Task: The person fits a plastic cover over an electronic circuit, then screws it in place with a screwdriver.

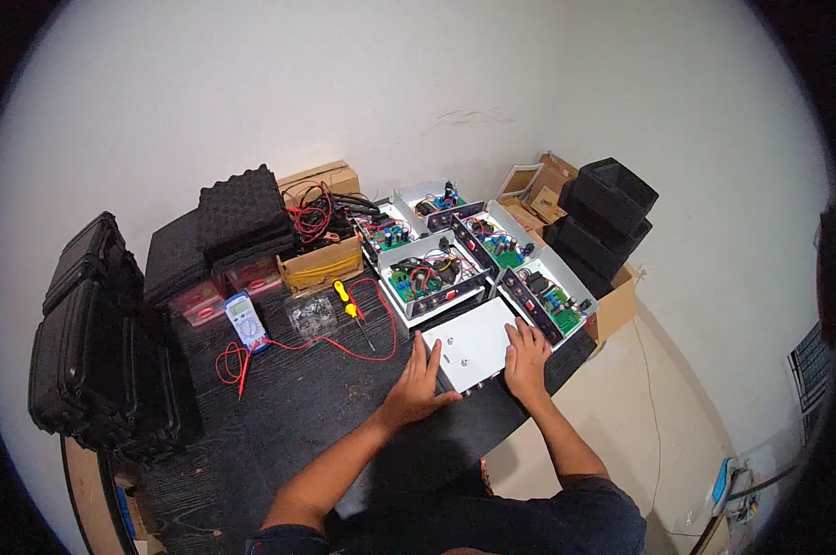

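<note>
A flat white metal case (469, 344) lies on the near right part of the table, its plain face up, with small holes on that face and small fittings along its near edge. My left hand (414, 388) grips its left side, fingers along the edge and thumb by the near corner. On the opposite side my right hand (527, 363) holds the right edge, fingers bent over it. Just beyond stands an open white case (434, 271) with a green circuit board and wires inside. A similar open case (552, 296) sits close to my right fingers.
More open cases (496, 236) stand behind. On the black table (288, 398) lie a multimeter (245, 319) with red leads, yellow-handled screwdrivers (351, 310) and a clear box of small parts (312, 316). A cardboard box of cables (321, 264), black foam (242, 213) and black hard cases (103, 342) stand left.
</note>
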Motion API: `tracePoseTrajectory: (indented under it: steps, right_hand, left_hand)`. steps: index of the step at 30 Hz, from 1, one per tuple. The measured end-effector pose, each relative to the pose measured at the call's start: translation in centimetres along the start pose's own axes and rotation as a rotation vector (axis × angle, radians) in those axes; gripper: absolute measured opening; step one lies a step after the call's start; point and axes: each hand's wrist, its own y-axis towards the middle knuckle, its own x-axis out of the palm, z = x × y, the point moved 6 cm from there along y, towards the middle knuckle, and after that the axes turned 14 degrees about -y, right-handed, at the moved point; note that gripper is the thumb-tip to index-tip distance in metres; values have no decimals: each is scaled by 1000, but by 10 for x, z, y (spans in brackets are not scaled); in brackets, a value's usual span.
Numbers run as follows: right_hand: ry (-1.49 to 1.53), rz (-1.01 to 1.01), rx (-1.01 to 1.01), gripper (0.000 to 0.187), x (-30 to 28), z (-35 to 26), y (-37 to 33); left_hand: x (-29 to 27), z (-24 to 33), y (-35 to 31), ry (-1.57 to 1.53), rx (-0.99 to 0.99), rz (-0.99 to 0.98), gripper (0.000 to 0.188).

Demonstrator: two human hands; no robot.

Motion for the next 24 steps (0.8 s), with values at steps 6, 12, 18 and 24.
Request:
tracePoseTrajectory:
  steps: [6, 12, 18, 24]
  right_hand:
    - [-26, 6, -22, 44, -14, -18, 2]
    - [157, 42, -220, 43, -37, -102, 26]
    - [363, -50, -449, 36, -49, -199, 55]
    - [523, -186, -550, 37, -64, -273, 76]
  left_hand:
    - [-7, 6, -2, -35, -58, 17, 126]
    - [-7, 1, -10, -162, -49, 78, 120]
    - [2, -4, -45, -303, -99, 122, 76]
    - [-24, 22, -85, -420, -74, 93, 66]
